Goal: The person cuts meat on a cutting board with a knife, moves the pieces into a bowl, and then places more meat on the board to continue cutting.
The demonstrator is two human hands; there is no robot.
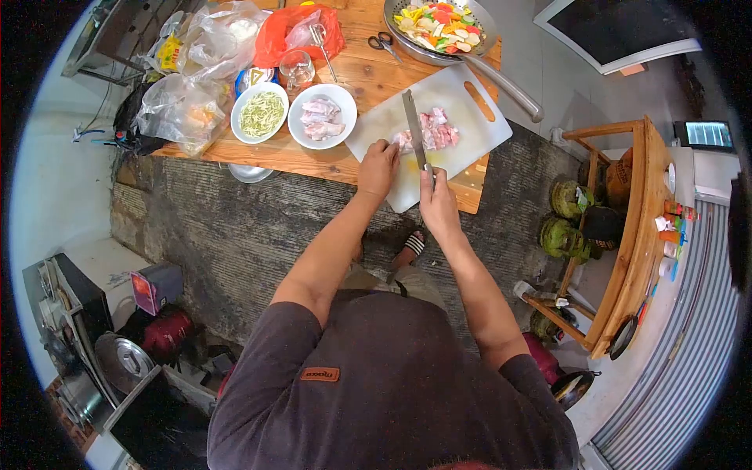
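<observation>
My right hand is closed round the handle of a knife, whose blade points away from me over a white cutting board. Fingers bent, my left hand holds a piece of raw meat at the blade's left side. Cut pieces of pinkish meat lie on the board to the right of the blade. Left of the board, a white bowl holds more raw meat. Beside that stands a bowl of chopped green vegetable.
A pan of sliced vegetables sits behind the board, its handle reaching right. Scissors, a glass, a whisk, a red bag and clear bags are on the wooden table. Gas cylinders stand right.
</observation>
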